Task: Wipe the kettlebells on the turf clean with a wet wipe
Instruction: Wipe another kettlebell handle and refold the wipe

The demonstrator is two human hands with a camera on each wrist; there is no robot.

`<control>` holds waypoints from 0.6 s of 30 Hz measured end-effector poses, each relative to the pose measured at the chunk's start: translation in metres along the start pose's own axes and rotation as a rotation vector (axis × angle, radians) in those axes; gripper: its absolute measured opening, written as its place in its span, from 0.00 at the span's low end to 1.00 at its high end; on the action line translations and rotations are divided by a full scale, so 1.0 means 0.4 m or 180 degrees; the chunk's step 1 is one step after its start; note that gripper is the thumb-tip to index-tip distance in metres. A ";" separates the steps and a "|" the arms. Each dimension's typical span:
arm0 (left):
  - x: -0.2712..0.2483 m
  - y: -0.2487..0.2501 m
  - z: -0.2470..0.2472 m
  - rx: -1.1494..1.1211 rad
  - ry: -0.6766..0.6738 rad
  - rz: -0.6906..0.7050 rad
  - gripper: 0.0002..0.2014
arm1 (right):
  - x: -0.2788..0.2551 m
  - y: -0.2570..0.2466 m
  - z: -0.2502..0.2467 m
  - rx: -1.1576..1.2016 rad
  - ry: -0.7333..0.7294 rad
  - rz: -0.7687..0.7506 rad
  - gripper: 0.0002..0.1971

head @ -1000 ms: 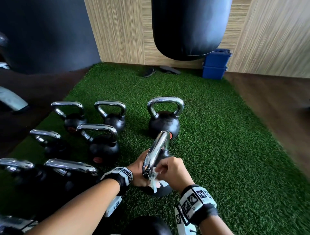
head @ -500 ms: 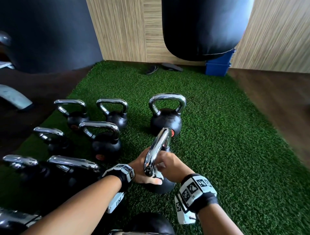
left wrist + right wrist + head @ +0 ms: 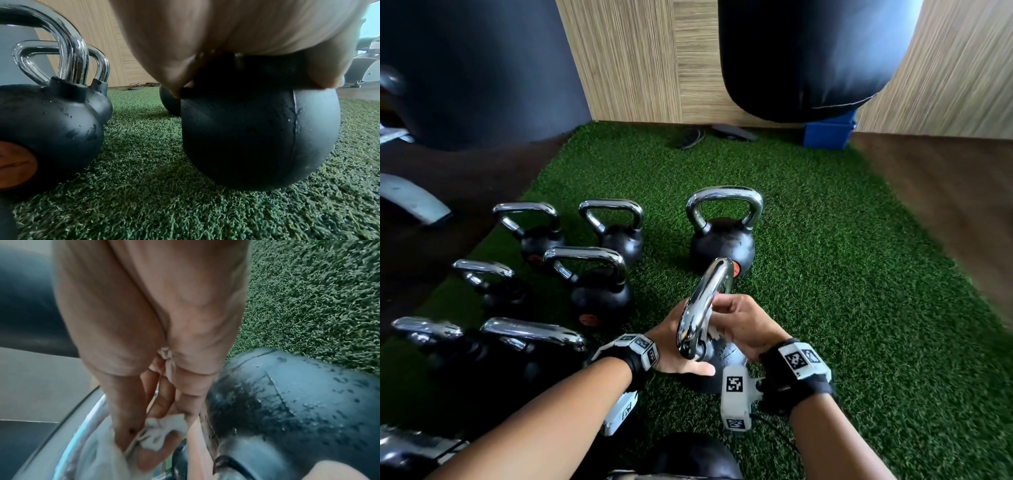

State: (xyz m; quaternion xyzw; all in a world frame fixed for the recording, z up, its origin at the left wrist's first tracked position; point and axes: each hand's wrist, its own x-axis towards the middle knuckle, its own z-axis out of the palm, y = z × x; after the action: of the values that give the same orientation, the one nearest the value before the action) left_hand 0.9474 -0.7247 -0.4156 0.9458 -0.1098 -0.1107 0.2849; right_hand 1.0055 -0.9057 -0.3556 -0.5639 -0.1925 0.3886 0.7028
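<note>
A black kettlebell point(image 3: 726, 358) with a chrome handle point(image 3: 705, 305) stands on the green turf point(image 3: 859, 308) in front of me. My left hand point(image 3: 674, 346) grips its ball from the left, the thumb lying across the near side. In the left wrist view the palm point(image 3: 236, 40) sits on top of the ball point(image 3: 257, 138). My right hand point(image 3: 743, 325) reaches inside the handle loop and pinches a white wet wipe point(image 3: 162, 431) against the chrome handle point(image 3: 82, 426). The ball point(image 3: 287, 402) carries water droplets.
Several more kettlebells point(image 3: 599, 277) stand in rows on the left, one point(image 3: 722, 240) just beyond, another point(image 3: 695, 455) near my arms. A black punching bag point(image 3: 808, 51) hangs overhead. Slippers point(image 3: 691, 138) and a blue box point(image 3: 828, 135) lie by the far wall. Wooden floor point(image 3: 945, 192) borders the turf.
My right hand with the wipe has slid from the near base of the handle forward into the handle loop. The left hand keeps its hold on the ball.
</note>
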 end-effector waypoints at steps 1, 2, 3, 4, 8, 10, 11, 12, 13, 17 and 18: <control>-0.002 0.000 0.001 0.0006 0.0011 -0.0049 0.41 | 0.003 0.000 -0.004 0.0069 -0.0044 0.0050 0.19; -0.007 -0.003 0.003 -0.0082 0.0053 -0.0082 0.40 | 0.004 -0.002 -0.006 0.0088 -0.0118 0.0088 0.20; -0.012 -0.015 0.006 -0.0095 0.0127 -0.0125 0.40 | 0.007 -0.002 -0.006 0.0118 -0.0182 0.0107 0.20; -0.018 -0.023 0.006 -0.0138 0.0264 -0.0211 0.43 | 0.011 -0.001 -0.006 0.0184 -0.0207 0.0092 0.20; -0.022 0.017 -0.015 -0.0139 -0.0030 -0.0324 0.31 | 0.040 0.000 -0.003 0.0705 0.0296 -0.0190 0.19; -0.025 0.034 -0.027 -0.0046 -0.0190 -0.0336 0.29 | 0.053 0.003 0.000 0.0807 0.0612 -0.0272 0.21; -0.026 0.037 -0.028 -0.0035 -0.0203 -0.0258 0.29 | 0.056 0.005 0.002 0.0759 0.0728 -0.0276 0.24; -0.021 0.039 -0.029 0.0028 -0.0209 -0.0205 0.28 | 0.058 0.007 0.002 0.0660 0.0836 -0.0265 0.26; -0.020 0.037 -0.028 0.0117 -0.0266 -0.0205 0.28 | 0.059 0.008 0.002 0.0535 0.0946 -0.0253 0.27; -0.039 0.013 -0.010 -0.0316 0.0163 -0.0651 0.52 | 0.070 0.006 -0.006 0.0086 0.1725 -0.0343 0.11; -0.043 0.000 0.001 -0.0562 0.0340 -0.0841 0.62 | 0.076 0.008 -0.010 -0.0079 0.2013 -0.0392 0.09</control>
State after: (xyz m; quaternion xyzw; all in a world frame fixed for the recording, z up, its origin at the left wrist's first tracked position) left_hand 0.9308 -0.7201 -0.4132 0.9278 0.0410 -0.1059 0.3553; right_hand 1.0264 -0.8850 -0.3648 -0.6526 -0.0030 0.1485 0.7431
